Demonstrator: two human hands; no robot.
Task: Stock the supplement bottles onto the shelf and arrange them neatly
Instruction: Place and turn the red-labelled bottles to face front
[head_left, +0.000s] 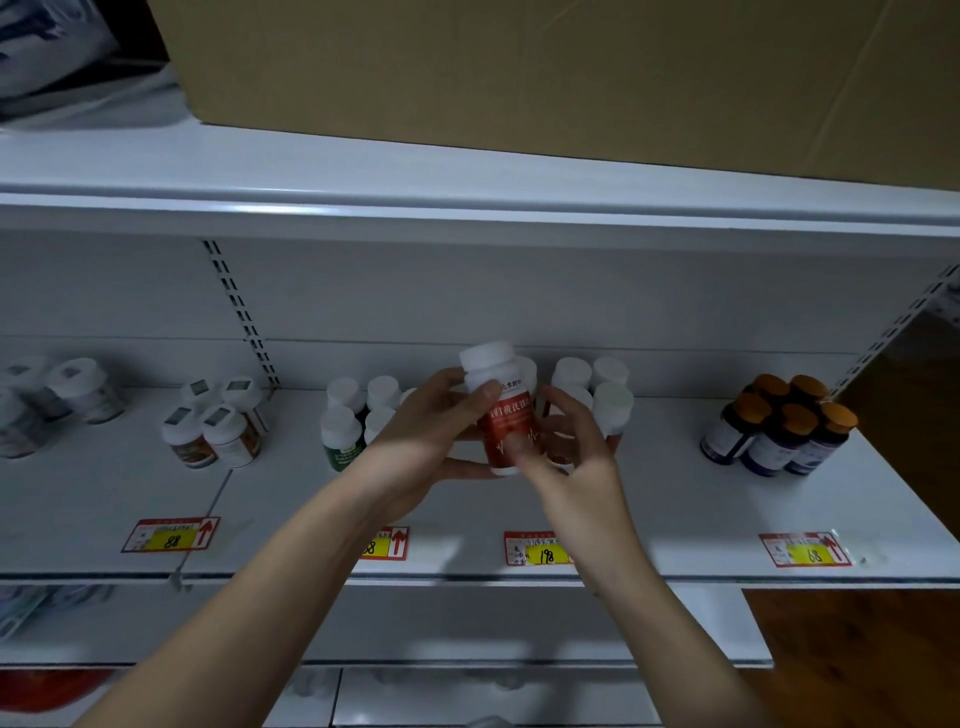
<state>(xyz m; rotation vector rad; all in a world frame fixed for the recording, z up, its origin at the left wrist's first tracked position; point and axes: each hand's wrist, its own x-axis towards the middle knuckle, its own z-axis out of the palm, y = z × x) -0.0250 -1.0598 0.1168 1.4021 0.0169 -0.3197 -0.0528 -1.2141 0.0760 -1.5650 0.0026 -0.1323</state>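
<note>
A white-capped bottle with a red label (503, 410) is held upright just above the white shelf (649, 499), in front of a cluster of the same red-label bottles (602, 389). My left hand (431, 431) grips it from the left, thumb across the upper label. My right hand (566, 447) holds its lower part from the right, thumb on the red label. Part of the cluster behind is hidden by my hands.
Along the shelf stand green-label bottles (348, 421), orange-label bottles (218, 426), pale bottles at far left (57, 395) and dark orange-capped bottles (784, 426) at right. Red and yellow price tags (171, 535) line the front edge. A large cardboard box (519, 78) sits on the shelf above.
</note>
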